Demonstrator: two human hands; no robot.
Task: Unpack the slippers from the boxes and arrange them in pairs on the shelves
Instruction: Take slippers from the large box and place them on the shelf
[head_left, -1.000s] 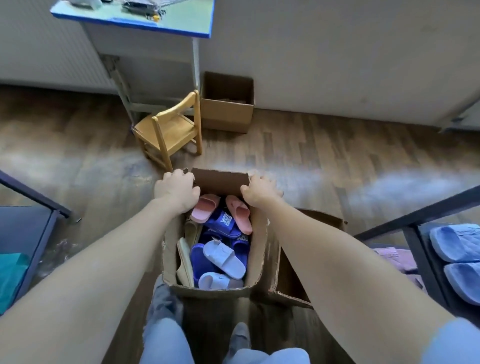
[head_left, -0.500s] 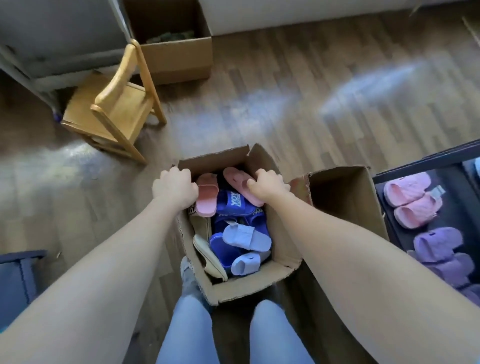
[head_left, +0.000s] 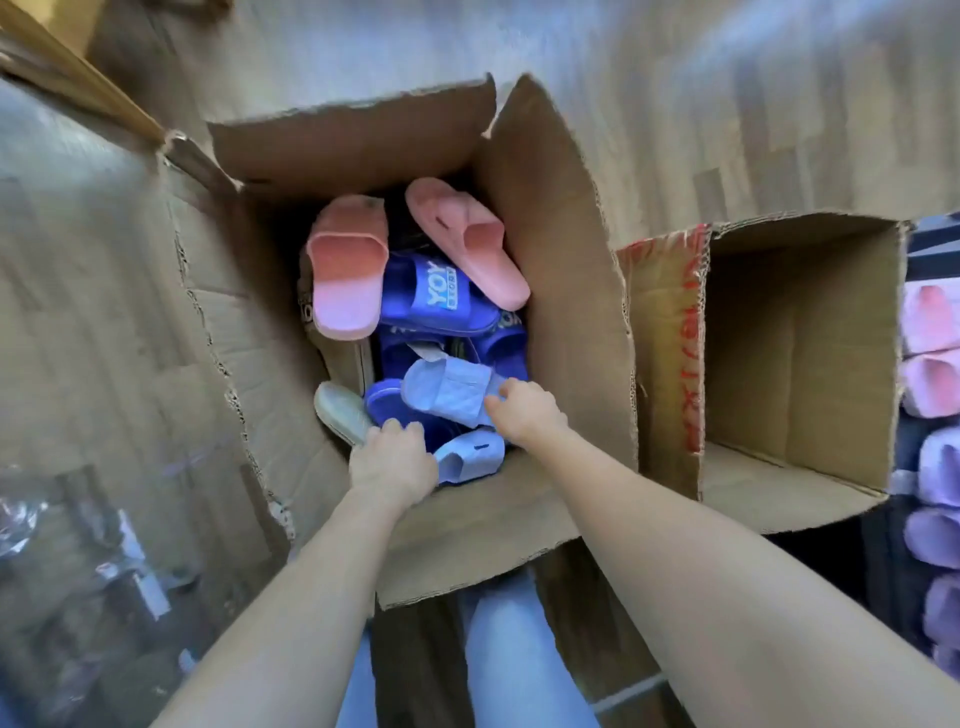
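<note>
Floor-level box (head_left: 563, 270): hands off its rim now, right hand (head_left: 525, 411) grasping pale-blue slipper (head_left: 448, 393) (left hand (head_left: 392, 461) unclear).

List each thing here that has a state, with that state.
Slipper box, open, slippers inside.
Second box, open, nothing visible inside.
Pink slippers, in the slipper box, straps up.
Left hand, inside the slipper box, grip hidden.
Right hand, on the upper light blue slipper, grip unclear.
Shelved slippers, set out at the right edge.
</note>
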